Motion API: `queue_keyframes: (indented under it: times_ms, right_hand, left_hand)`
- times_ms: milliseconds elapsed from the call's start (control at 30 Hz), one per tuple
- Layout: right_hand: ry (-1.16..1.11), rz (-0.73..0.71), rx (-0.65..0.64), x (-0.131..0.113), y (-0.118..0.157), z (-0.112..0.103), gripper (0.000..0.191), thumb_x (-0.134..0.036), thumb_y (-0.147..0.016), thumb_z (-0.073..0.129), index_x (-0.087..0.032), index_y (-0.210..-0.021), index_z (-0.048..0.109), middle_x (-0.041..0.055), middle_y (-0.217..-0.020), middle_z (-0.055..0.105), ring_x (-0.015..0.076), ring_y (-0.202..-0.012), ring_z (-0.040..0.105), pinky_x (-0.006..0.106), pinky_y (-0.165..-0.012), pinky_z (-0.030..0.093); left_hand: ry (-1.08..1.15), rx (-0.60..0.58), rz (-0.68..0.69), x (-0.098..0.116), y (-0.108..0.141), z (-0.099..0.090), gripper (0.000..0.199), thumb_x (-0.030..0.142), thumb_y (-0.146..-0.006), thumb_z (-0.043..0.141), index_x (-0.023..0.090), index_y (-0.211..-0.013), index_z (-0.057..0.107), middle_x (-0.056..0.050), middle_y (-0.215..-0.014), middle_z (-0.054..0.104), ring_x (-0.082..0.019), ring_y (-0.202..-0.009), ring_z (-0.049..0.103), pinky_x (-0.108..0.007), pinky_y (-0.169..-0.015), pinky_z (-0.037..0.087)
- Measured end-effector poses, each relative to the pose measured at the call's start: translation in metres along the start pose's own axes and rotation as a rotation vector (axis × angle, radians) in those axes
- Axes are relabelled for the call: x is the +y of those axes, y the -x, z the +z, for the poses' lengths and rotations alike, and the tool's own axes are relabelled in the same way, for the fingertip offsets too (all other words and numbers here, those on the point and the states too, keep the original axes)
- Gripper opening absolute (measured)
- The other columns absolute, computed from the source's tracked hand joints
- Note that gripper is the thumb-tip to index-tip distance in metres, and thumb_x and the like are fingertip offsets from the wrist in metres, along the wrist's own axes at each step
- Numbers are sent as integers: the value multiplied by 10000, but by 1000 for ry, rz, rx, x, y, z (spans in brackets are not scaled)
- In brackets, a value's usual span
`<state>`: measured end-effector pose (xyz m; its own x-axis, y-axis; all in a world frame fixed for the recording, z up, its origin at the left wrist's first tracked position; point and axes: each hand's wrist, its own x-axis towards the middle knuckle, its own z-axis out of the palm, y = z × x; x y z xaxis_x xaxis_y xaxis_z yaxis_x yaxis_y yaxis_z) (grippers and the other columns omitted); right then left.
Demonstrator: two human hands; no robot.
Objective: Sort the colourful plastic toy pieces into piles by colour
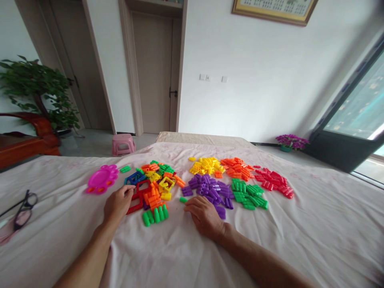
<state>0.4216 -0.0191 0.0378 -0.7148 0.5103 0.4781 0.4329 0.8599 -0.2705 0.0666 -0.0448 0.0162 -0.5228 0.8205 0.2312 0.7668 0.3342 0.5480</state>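
Observation:
My left hand [118, 203] is closed at the left edge of the mixed pile, thumb and fingertips at a red plastic frame [135, 207]. Beside the fingers lie a blue frame [133, 179] and a yellow frame [167, 184]. My right hand [203, 216] rests low over the cloth, fingers bent, with a green plastic building piece [183, 199] at its fingertips. Just beyond it spreads a heap of purple pieces [210, 190], partly hidden by the hand. Several green pieces [156, 215] lie in a row between my hands, in front of orange pieces [153, 197].
Yellow [207, 165], orange [237, 169], red [274, 182] and green [249, 194] heaps lie to the right. A pink paw-shaped tray [102, 179] and eyeglasses [25, 208] are on the left of the wrinkled cloth [315, 228]. A pink stool [123, 145] stands beyond.

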Motion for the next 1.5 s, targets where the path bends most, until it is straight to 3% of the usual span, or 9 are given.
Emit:
queue_keyframes:
  times_ms: [767,1500]
  right_hand:
    - [2,12,-48,4,1,1,233,-105,-919,526,-212,-990,721,56,-1000,735,190,-967,629,331,-896,482]
    - [-29,26,-81,7,1,2,232,-135,-943,521,-221,-1028,718,53,-1034,723,189,-981,627,326,-915,487]
  left_hand:
    - [-14,-70,-75,7,1,-4,418,446,-901,410,284,-1131,719,-50,-1112,761,-255,-962,692,-309,-755,480]
    - [-14,-86,-74,1,-1,0,425,457,-898,398,292,-1147,700,-49,-1140,750,-263,-1012,681,-322,-798,475]
